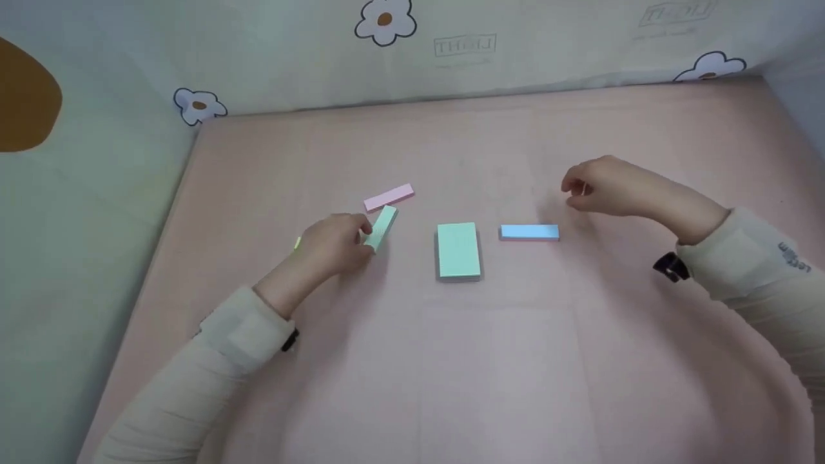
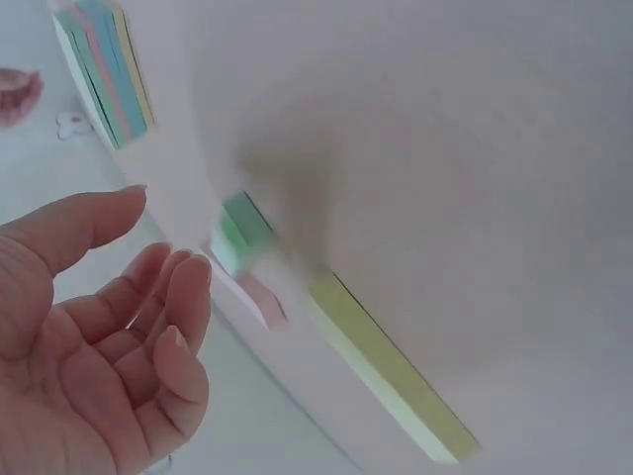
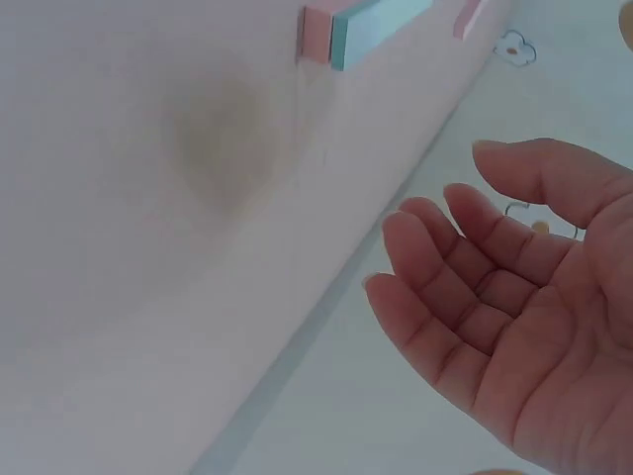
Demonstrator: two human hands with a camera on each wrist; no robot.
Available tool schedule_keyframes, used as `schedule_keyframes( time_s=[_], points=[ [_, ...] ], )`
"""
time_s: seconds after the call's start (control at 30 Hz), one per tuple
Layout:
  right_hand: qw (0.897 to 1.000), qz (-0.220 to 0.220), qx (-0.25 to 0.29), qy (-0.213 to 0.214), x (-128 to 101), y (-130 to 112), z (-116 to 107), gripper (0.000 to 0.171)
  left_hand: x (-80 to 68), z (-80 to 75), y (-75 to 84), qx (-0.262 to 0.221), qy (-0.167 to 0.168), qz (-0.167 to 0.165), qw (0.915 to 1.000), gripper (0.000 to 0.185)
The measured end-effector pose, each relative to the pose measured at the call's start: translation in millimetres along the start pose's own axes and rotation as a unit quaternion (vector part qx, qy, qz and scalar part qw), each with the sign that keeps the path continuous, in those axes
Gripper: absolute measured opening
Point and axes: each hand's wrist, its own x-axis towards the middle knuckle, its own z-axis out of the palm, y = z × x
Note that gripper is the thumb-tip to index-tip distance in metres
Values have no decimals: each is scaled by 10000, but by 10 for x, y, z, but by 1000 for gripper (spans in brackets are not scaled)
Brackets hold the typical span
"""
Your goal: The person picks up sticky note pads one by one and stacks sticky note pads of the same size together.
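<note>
Left grip [image 1: 332,248] beside green block [image 1: 381,227], holding nothing. Right grip [image 1: 602,187] loose and free above desk [image 1: 490,361]. Yellow block [image 2: 391,371] seen only from left wrist.

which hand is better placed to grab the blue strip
Right, probably. The right hand hovers empty just beyond the blue strip, while the left hand is by the green strip, across the stack.
</note>
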Motion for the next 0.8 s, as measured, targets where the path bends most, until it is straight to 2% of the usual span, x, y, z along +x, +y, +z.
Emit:
schedule_keyframes(
  time_s=[0.2,0.4,0.57,0.8],
  points=[
    [9997,186,141,39,-117,156,11,20,9,-84,-222,-112,189,-253,9994,30],
    [9992,337,194,-89,-191,269,52,19,85,-59,-342,-449,483,-361,9972,29],
    [9992,342,184,-93,-209,289,62,17,177,43,-278,-716,784,-286,9939,34],
    [9994,270,159,-162,-189,260,71,13,246,201,-53,-363,542,-279,9975,36]
  ],
)
